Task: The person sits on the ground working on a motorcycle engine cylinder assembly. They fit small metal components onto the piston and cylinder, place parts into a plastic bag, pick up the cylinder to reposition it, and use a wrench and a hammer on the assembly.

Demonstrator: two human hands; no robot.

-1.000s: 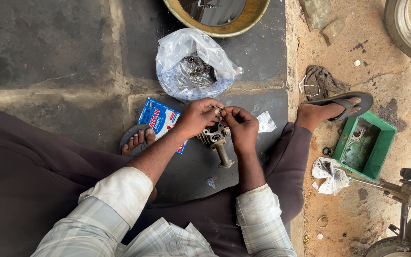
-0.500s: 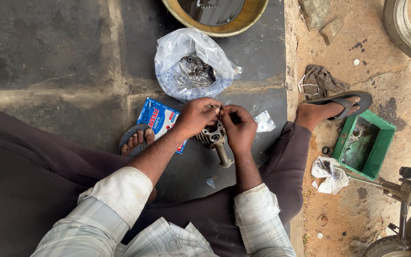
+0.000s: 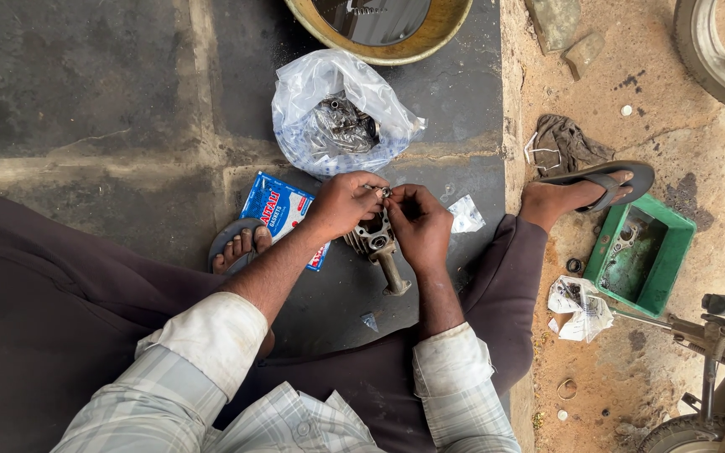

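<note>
On the dark concrete floor [image 3: 111,109], a small metal piece [image 3: 386,192] is being pinched by both hands, left hand [image 3: 344,204] and right hand [image 3: 417,225], closed over the finned engine part [image 3: 377,245], probably needing careful seating.

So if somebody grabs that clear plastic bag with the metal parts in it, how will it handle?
The clear plastic bag would probably sag and crumple, since its film looks thin and wrinkled. It likely feels heavy for its size, given the dark metal parts inside. It seems unlikely to roll.
</note>
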